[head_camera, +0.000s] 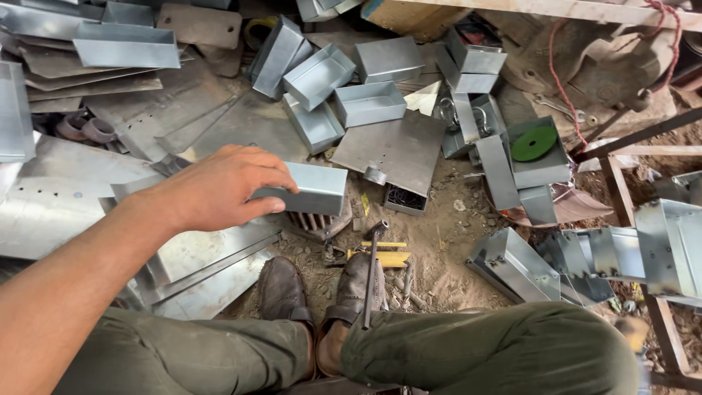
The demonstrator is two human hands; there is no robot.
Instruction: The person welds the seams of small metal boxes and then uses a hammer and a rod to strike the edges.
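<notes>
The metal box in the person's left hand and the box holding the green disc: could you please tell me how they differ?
The held metal box is gripped by the left hand, above the ground, its side facing the camera; the box with the green disc rests among others with its open top showing. No contents show in the held box; the other carries a green disc. Both are grey sheet metal.

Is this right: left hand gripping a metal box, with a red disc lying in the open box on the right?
Not quite. The head view shows the disc is green, not red. The rest holds: the left hand grips a metal box, and the disc lies in an open box on the right.
</notes>
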